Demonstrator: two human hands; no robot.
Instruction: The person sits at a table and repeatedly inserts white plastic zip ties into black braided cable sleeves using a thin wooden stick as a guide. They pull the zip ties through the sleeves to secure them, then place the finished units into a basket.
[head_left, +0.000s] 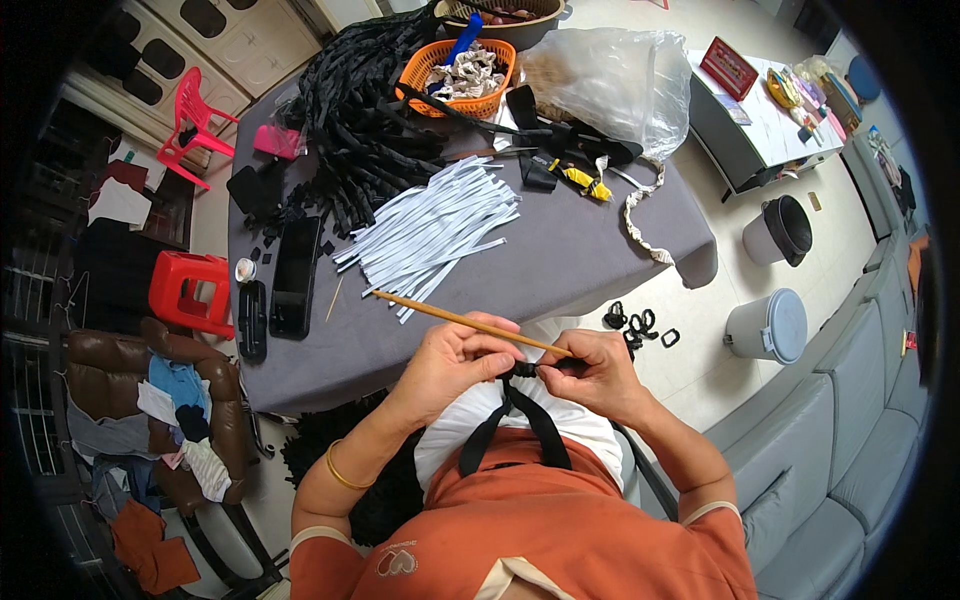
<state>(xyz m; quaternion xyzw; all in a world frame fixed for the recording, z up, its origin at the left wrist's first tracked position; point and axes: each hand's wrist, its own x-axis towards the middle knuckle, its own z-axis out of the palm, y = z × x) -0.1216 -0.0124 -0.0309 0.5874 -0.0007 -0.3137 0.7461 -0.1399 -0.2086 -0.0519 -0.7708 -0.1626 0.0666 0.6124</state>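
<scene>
In front of my lap, my left hand (466, 358) pinches a gathered black fabric band (525, 370) between thumb and fingers. My right hand (596, 371) grips the other side of that band. It also holds the end of a thin wooden stick (435, 309), which slants left across my left fingers towards the table. Two loose black tails (546, 433) hang from the band over my white trousers and orange shirt. The part of the band inside my fingers is hidden. Beyond my hands, a bundle of white flat strips (439, 225) lies on the grey cloth-covered table (570, 247).
A heap of black fabric strips (367, 120), an orange basket (411, 79) and a clear plastic bag (622, 75) occupy the table's far side. At its left lies a black phone (295, 281). Several black loops (642, 324) lie on the floor beside a lidded bin (769, 326).
</scene>
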